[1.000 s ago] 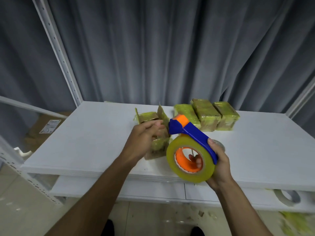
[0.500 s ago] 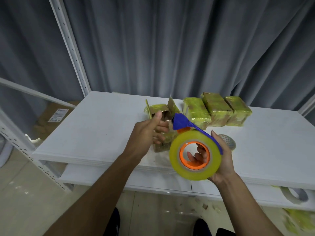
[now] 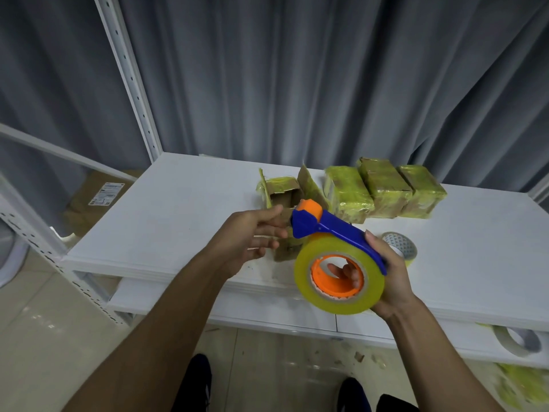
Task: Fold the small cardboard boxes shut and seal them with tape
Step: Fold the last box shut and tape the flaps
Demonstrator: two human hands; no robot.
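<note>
The right hand (image 3: 392, 275) is gripping the blue-and-orange tape dispenser (image 3: 335, 230); the open brown cardboard box (image 3: 280, 187) is sitting just behind the loose, empty left hand (image 3: 252, 233).

Blue-and-orange tape dispenser (image 3: 323, 226), yellowish tape roll (image 3: 338, 276), yellow-green taped boxes (image 3: 383, 191), white table (image 3: 166, 221), grey curtain (image 3: 297, 69).

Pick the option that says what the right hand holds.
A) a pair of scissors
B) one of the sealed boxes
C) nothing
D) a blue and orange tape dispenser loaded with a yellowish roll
D: the right hand grips the tape dispenser by its blue handle, with fingers showing through the orange hub of the roll.
</note>
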